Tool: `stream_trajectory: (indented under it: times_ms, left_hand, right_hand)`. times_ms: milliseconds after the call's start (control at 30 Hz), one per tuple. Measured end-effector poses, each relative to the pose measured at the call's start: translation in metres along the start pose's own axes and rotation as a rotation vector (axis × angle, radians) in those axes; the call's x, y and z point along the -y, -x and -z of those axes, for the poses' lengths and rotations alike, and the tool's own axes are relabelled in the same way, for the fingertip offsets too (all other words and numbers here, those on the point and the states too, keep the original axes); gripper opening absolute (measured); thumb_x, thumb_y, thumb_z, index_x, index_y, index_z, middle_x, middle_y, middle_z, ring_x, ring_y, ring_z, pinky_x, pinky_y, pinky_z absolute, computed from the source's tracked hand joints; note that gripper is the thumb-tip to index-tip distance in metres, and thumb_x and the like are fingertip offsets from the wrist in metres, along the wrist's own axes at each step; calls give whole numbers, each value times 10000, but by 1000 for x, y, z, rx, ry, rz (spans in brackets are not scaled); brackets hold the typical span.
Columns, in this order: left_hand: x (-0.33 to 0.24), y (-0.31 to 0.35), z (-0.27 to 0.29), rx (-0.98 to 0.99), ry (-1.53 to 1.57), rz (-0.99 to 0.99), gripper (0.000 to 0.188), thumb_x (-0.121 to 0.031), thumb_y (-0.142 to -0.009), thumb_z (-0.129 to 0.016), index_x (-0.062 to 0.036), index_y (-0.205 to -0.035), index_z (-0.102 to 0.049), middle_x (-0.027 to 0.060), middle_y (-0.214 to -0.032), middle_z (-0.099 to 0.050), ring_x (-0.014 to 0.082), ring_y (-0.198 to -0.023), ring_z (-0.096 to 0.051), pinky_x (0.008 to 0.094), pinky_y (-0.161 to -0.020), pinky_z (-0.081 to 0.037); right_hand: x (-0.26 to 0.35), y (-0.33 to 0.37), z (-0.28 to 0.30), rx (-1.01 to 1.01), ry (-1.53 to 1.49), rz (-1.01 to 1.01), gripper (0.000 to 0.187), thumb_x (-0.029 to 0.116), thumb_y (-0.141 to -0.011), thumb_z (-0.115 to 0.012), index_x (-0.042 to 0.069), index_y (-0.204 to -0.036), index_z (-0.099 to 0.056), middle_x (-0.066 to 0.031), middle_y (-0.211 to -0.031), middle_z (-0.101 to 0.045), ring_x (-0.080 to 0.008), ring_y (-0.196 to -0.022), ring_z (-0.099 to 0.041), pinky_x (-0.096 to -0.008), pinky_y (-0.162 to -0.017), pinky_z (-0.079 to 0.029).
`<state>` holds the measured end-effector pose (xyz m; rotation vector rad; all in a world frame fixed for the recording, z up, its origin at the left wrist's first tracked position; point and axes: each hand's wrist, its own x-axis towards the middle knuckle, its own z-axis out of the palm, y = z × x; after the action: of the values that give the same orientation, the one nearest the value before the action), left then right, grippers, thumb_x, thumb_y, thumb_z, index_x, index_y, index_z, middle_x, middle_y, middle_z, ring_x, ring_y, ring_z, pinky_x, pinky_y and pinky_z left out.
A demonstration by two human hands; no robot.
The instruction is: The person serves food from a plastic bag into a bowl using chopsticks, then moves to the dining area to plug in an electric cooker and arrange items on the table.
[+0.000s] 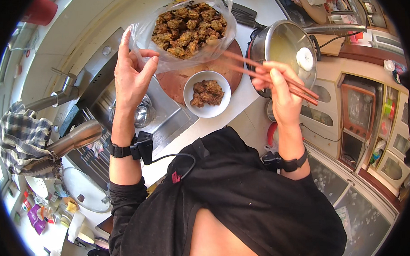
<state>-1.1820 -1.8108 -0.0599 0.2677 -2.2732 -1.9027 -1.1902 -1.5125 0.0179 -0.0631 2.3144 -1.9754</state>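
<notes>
Brn pcs in bag & wht bowl.

Fried chunks in round bowl at near edge of round wooden board, clear plastic bag behind, round metal pot right, metal sink left

Two chopsticks, one bowl, one plastic bag, one pot
</notes>
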Motion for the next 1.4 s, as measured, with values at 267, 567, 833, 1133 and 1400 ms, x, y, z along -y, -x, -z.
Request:
stream_trajectory:
  times_ms: [267,567,833,1133,1400]
  left_hand:
    - [-18,-9,-16,56,12,-37,759,-9,-833,-634,-72,-1484,-250,57,-914,-658,8,-638,-479,170,-608,-424]
    - [-33,-15,-22,87,10,-41,768,-39,-810,-623,-74,-1484,-256,54,-897,-667,22,-620,-482,197,-649,-446]
    - [-32,-21,-24,112,20,-53,775,-39,-810,-616,-77,-1488,-244,62,-877,-655,22,-599,-490,185,-604,-430]
    - [-26,-22,-25,61,36,-54,799,-41,-772,-642,-58,-1474,-262,49,-839,-670,48,-568,-506,214,-582,-451]
    - [-28,-20,-22,73,36,-59,801,-39,-770,-636,-60,-1476,-260,45,-832,-668,46,-554,-485,212,-575,-447]
  right_hand:
    - [-33,-67,-69,-39,158,301,129,77,-914,-583,-22,-966,-647,-105,-806,-657,-159,-710,-683,-254,-620,-505]
    - [-47,-74,-32,-226,536,337,107,87,-876,-630,-11,-912,-656,-158,-796,-656,-280,-666,-650,-325,-611,-500]
    - [-64,-104,-54,-243,467,257,129,100,-889,-621,-8,-942,-667,-138,-773,-668,-186,-633,-646,-281,-587,-489]
    - [-47,-84,-72,17,180,207,192,128,-922,-599,-46,-975,-659,-115,-769,-683,-147,-698,-675,-252,-611,-519]
    - [-40,-93,-53,-162,315,290,180,114,-933,-561,-40,-960,-649,-146,-795,-683,-190,-692,-699,-268,-594,-530]
